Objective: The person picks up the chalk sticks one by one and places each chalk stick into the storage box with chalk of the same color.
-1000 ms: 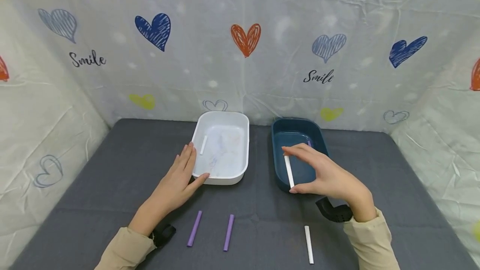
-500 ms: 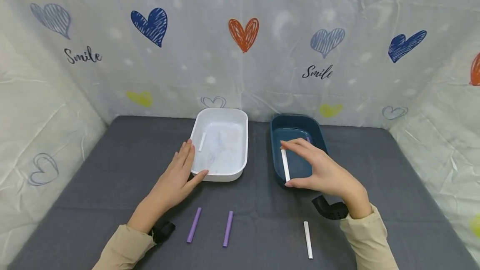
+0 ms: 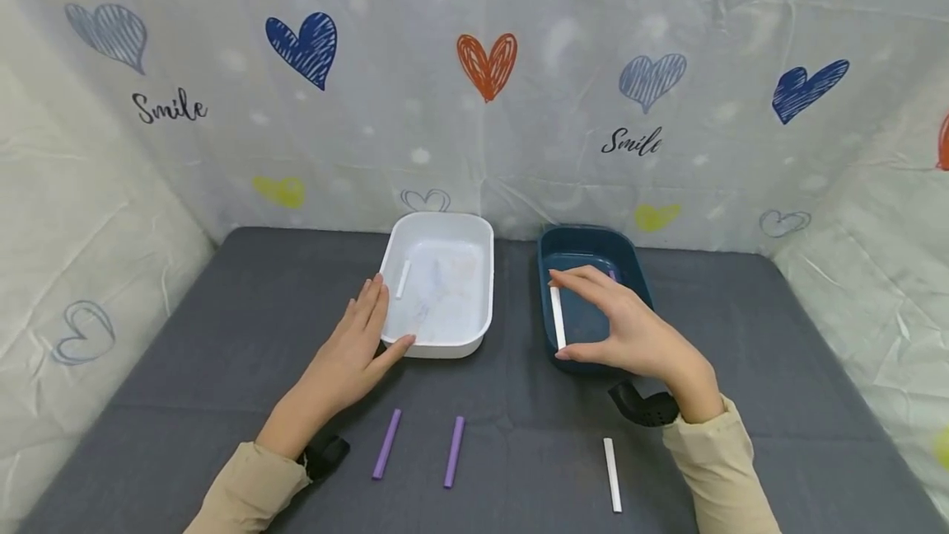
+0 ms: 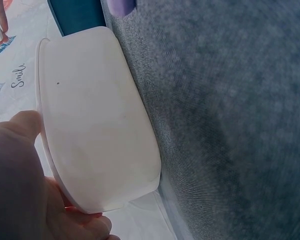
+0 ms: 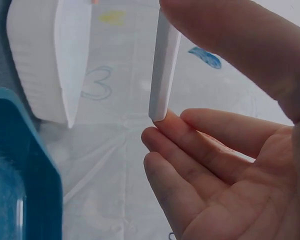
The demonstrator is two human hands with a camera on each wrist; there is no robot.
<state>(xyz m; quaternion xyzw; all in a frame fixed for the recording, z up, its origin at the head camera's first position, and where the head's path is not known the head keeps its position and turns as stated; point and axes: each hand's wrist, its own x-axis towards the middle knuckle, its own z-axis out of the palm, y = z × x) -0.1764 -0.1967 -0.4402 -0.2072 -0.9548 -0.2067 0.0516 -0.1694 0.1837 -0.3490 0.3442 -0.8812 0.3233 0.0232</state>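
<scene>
My right hand (image 3: 630,324) pinches a white chalk stick (image 3: 558,318) by its two ends, thumb at the near end and fingertip at the far end. The chalk is held above the left side of the dark blue tray (image 3: 544,258). A purple chalk (image 3: 612,275) shows partly inside that tray, mostly hidden by the hand. My left hand (image 3: 344,353) rests against the left rim and near corner of the white tray (image 4: 97,120), its fingers straight. Inside the white tray lies another white chalk stick (image 3: 403,279).
Two purple chalk sticks, a left one (image 3: 386,444) and a right one (image 3: 455,452), lie on the grey cloth (image 3: 519,468) in front of the white tray. One more white chalk (image 3: 612,475) lies nearer the right arm. A patterned curtain (image 3: 549,105) stands behind the trays.
My right hand has shifted slightly left and away from me with the white chalk, still over the dark blue tray. The left hand stays at the white tray.
</scene>
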